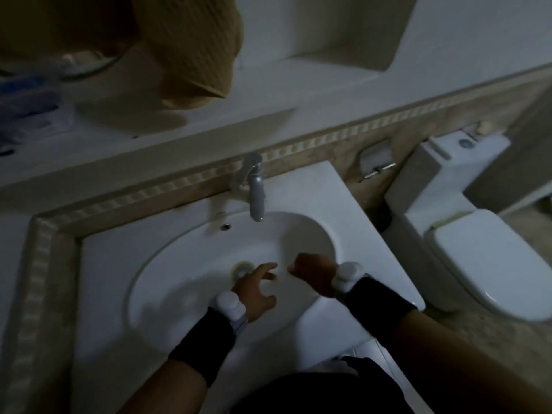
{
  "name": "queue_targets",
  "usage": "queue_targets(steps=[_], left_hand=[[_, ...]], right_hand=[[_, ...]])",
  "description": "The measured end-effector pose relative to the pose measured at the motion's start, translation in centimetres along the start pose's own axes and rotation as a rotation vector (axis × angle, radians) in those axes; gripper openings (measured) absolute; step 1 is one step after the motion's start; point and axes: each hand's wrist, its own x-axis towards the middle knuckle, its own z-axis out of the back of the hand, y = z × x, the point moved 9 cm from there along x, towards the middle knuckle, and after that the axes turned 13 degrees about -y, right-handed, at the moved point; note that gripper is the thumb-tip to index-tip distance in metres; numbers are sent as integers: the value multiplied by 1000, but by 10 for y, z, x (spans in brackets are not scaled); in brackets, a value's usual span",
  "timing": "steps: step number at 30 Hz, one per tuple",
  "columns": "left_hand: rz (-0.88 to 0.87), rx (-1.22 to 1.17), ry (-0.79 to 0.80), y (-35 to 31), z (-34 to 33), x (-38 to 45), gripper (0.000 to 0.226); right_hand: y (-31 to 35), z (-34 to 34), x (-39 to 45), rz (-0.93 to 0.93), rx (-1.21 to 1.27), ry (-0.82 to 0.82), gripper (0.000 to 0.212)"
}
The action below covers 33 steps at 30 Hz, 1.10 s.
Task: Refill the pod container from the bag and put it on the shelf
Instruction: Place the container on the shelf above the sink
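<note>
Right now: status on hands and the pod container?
Left hand open, empty, over sink. Right hand curled shut, apparently empty. Pod container not clearly identifiable; blurred items on shelf, upper left. Nothing blocking hands.

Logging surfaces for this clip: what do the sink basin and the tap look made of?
Sink basin: likely glazed ceramic, as it is white, smooth and softly glossy. Tap: seemingly metal with a dull silver-grey finish, though dim light hides any shine.

A glossy, smooth ceramic sink (191,264) is seen, with a matt grey metal tap (254,186); ribbed tan cloth (191,49) is hung above.
</note>
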Motion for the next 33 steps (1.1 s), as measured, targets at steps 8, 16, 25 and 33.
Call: queue_targets(steps=[8, 16, 25, 33], left_hand=[[-120, -293, -33, -87, -4, 33, 7], [25, -819, 25, -158, -25, 39, 16], [155, -782, 109, -221, -88, 70, 27], [310, -920, 37, -284, -149, 102, 41]], right_hand=[[-3, 125, -33, 4, 270, -346, 33], [-95, 144, -43, -253, 1082, -289, 66], [-156, 206, -36, -118, 944, -228, 29], [-235, 283, -30, -234, 1394, -380, 33]])
